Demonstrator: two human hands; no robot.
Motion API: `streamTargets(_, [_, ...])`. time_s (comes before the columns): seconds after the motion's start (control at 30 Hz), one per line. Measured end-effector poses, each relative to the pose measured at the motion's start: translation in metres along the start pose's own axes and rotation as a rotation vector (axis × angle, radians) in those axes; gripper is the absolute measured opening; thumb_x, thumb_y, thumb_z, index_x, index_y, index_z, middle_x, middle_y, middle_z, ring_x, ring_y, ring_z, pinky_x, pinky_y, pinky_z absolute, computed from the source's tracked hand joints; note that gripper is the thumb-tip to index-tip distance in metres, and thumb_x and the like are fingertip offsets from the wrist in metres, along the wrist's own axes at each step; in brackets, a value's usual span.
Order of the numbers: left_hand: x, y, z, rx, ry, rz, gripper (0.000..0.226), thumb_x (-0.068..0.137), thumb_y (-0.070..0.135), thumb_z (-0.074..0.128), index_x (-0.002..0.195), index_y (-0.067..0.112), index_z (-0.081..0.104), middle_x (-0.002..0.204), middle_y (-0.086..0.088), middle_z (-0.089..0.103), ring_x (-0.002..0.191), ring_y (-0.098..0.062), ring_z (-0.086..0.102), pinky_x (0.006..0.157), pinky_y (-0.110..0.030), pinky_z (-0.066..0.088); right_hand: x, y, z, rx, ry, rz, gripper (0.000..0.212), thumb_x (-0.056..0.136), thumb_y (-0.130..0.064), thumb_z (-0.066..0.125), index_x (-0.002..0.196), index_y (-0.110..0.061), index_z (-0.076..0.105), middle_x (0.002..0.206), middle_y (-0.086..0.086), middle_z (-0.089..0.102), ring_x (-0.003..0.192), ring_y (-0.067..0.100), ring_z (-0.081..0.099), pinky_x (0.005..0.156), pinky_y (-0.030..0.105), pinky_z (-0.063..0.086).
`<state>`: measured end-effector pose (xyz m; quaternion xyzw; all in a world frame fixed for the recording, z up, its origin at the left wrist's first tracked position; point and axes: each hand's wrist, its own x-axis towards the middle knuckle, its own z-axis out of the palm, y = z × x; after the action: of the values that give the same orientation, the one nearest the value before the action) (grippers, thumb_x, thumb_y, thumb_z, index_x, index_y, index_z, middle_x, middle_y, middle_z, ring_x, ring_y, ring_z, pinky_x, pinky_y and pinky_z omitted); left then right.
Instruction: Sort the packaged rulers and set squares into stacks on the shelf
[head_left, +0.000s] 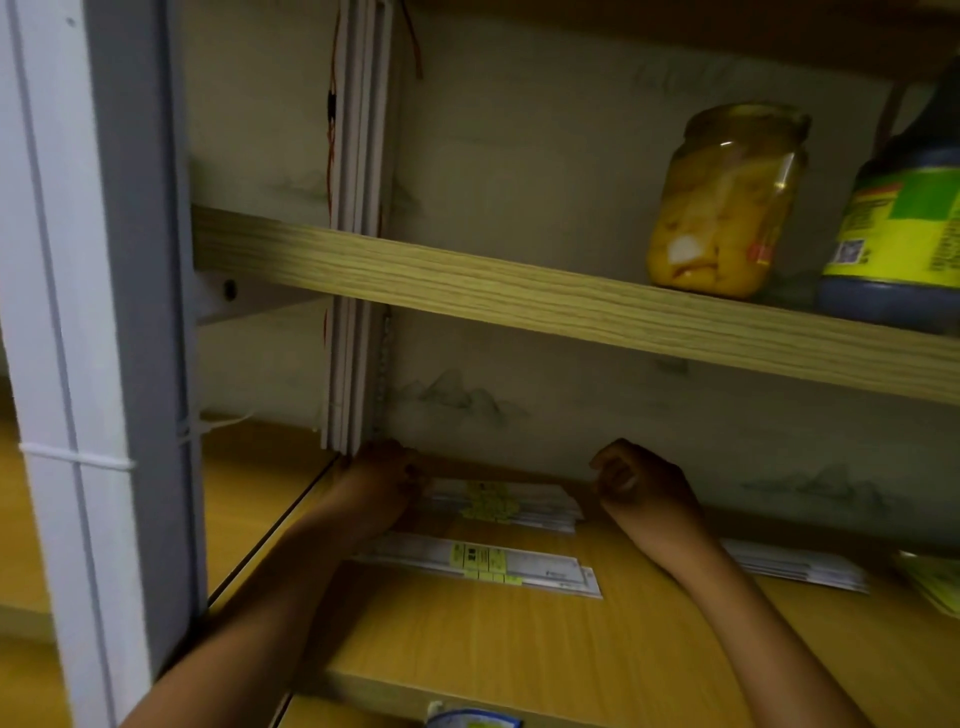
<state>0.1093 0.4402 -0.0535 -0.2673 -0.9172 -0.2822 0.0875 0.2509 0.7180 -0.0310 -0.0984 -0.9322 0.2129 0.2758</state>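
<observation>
A stack of packaged rulers (511, 503) with yellow labels lies at the back of the lower wooden shelf (519, 639). My left hand (376, 480) presses against the stack's left end, fingers curled. My right hand (636, 480) is a loose fist just off the stack's right end, holding nothing. A second flat ruler package (483, 564) lies in front of the stack, between my forearms. Another pile of packages (800, 566) rests to the right, behind my right forearm.
The upper shelf board (571, 306) overhangs my hands and carries a glass jar of yellow preserves (727, 202) and a dark bottle with a green-yellow label (904, 223). A white-grey post (98, 338) stands at the left. A yellow packet (935, 582) lies at the far right.
</observation>
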Motion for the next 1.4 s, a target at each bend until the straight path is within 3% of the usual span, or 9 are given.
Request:
streamTargets(0.13, [0.001,0.002,-0.001,-0.048,-0.026,0.022,0.031,0.095,0.02,0.058,0.125,0.019,0.061,0.128,-0.001,0.056,0.111,-0.013,0.054,0.083,-0.018,0.042,-0.003,0.0,0.003,-0.013,-0.066,0.005,0.021,0.088,-0.018,0.063,0.103,-0.033,0.06,0.094,-0.015,0.061,0.087,0.0,0.057,0.075,0.02,0.048])
streamTargets(0.3, [-0.002,0.0,-0.001,0.087,-0.074,0.016,0.035,0.097,0.023,0.053,0.132,0.023,0.057,0.137,-0.004,0.05,0.125,-0.021,0.048,0.104,-0.032,0.041,-0.004,0.0,0.002,-0.02,-0.063,-0.012,0.018,0.088,-0.02,0.063,0.103,-0.03,0.06,0.095,-0.014,0.06,0.088,0.002,0.057,0.078,0.024,0.05])
streamTargets(0.53, [-0.005,0.004,-0.006,-0.039,-0.027,-0.018,0.038,0.085,0.021,0.07,0.122,0.023,0.061,0.126,0.001,0.053,0.117,-0.018,0.052,0.099,-0.035,0.047,-0.005,0.001,0.001,0.003,-0.047,-0.026,0.019,0.087,-0.017,0.065,0.102,-0.028,0.06,0.095,-0.013,0.061,0.089,0.003,0.057,0.078,0.026,0.05])
streamTargets(0.67, [-0.012,0.007,-0.01,-0.196,0.053,-0.024,0.029,0.081,0.023,0.074,0.101,0.039,0.061,0.105,0.01,0.062,0.095,-0.009,0.06,0.082,-0.032,0.054,-0.004,0.002,0.002,-0.002,-0.053,-0.016,0.021,0.087,-0.017,0.065,0.103,-0.03,0.06,0.095,-0.014,0.061,0.087,0.0,0.056,0.075,0.022,0.049])
streamTargets(0.77, [-0.015,0.009,-0.011,-0.317,0.114,-0.027,0.019,0.087,0.021,0.07,0.099,0.033,0.064,0.101,0.004,0.064,0.092,-0.013,0.062,0.076,-0.029,0.052,-0.004,0.004,0.003,-0.009,-0.061,-0.021,0.022,0.087,-0.019,0.064,0.104,-0.031,0.06,0.095,-0.015,0.061,0.087,-0.001,0.056,0.076,0.024,0.05])
streamTargets(0.87, [-0.017,0.014,-0.015,-0.463,0.204,-0.061,0.012,0.092,0.02,0.064,0.099,0.029,0.066,0.098,0.002,0.066,0.093,-0.017,0.064,0.08,-0.036,0.056,-0.004,0.005,0.002,-0.032,-0.085,-0.024,0.021,0.088,-0.021,0.063,0.105,-0.032,0.06,0.096,-0.015,0.06,0.089,0.002,0.057,0.079,0.026,0.051])
streamTargets(1.0, [-0.02,0.016,-0.019,-0.611,0.344,-0.054,0.011,0.092,0.02,0.064,0.1,0.026,0.068,0.094,0.0,0.067,0.089,-0.022,0.065,0.079,-0.052,0.057,-0.001,0.007,0.006,0.009,-0.134,-0.005,0.019,0.09,-0.025,0.064,0.106,-0.036,0.06,0.1,-0.018,0.061,0.092,-0.003,0.056,0.077,0.018,0.048])
streamTargets(1.23, [-0.018,0.021,-0.022,-0.67,0.386,-0.048,0.014,0.091,0.017,0.064,0.102,0.025,0.068,0.089,0.007,0.066,0.09,-0.018,0.065,0.083,-0.045,0.056,0.014,0.008,0.018,-0.03,-0.353,-0.03,0.034,0.098,-0.039,0.055,0.131,-0.033,0.053,0.124,-0.014,0.047,0.114,0.005,0.045,0.094,0.021,0.036])
streamTargets(1.4, [-0.014,0.02,-0.019,-0.658,0.384,-0.038,0.015,0.091,0.016,0.065,0.102,0.024,0.07,0.095,-0.001,0.07,0.092,-0.018,0.066,0.079,-0.04,0.057,0.014,0.011,0.023,-0.016,-0.348,-0.04,0.023,0.098,-0.038,0.055,0.119,-0.029,0.06,0.119,-0.007,0.046,0.112,0.01,0.045,0.092,0.024,0.037])
